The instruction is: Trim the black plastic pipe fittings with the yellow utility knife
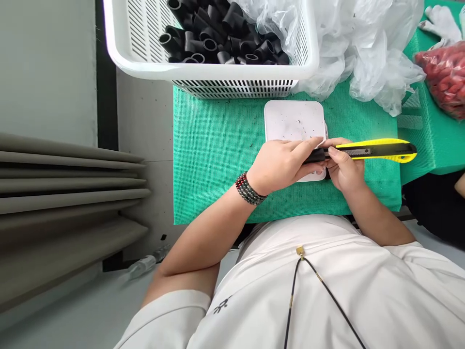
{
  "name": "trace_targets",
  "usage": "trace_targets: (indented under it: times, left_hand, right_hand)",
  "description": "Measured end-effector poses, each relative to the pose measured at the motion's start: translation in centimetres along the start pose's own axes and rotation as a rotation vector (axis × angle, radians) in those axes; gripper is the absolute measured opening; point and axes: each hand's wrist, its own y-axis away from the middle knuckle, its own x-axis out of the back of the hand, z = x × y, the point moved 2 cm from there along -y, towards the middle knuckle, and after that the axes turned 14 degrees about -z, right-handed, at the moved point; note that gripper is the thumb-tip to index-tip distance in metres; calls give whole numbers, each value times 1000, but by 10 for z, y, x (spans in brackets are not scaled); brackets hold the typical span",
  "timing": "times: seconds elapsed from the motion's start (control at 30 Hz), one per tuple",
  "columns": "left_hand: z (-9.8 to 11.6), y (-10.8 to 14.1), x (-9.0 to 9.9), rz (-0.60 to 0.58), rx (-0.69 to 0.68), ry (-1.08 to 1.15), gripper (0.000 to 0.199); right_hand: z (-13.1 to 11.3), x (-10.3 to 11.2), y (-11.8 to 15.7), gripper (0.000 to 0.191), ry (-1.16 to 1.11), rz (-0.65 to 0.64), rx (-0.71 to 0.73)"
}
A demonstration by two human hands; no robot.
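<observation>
My left hand [281, 162], with a beaded bracelet [250, 189] at the wrist, is closed around a short black tube [315, 155]. In my right hand [345, 169] is a yellow and black utility knife [381, 149], its handle pointing to the right. The knife's front end meets the right end of the tube, where my fingers hide the blade tip. Beneath both hands lies a white flat box [294, 118], sprinkled with small dark bits.
A white plastic basket [232, 72] full of black tube fittings [218, 34] stands behind the box. Clear plastic bags [366, 53] spread beside it. Red pieces in a bag [445, 77] and a white glove [441, 22] lie far right. Green mesh [214, 160] covers the table.
</observation>
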Motion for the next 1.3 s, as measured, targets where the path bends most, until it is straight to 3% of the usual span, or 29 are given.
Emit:
trace_targets:
  times: [0.1,0.2,0.37,0.5,0.67,0.87,1.0,1.17,1.3]
  left_hand:
    - [-1,-3,1,41,56,53,60]
    - [-5,-4,4,173,121,151,55]
    - [-12,-5,8,326,129,339,54]
    - [-7,-6,5,280,98,528,37]
    - [1,-8,2,242,54,699,25]
    - [1,-7,3,276,6,650,22]
    - [-1,-7,6,308,46,524,22]
    - [-1,-6,1,287,146,652,34]
    - [3,-7,0,274,117,656,31]
  right_hand:
    - [-3,-1,-1,37,-14,58,60]
    - [-8,-1,-3,32,-48,121,116]
    - [-9,-4,-3,33,-79,113,78]
    - [-8,-5,-2,40,-60,68,41]
    - [-8,-3,-3,36,-98,74,61]
    - [-9,-3,-3,37,-104,75,59]
    - [-10,-3,-3,36,-115,106,44]
    - [-10,-2,-3,39,-101,93,68]
    - [-10,0,-4,41,-99,115,69]
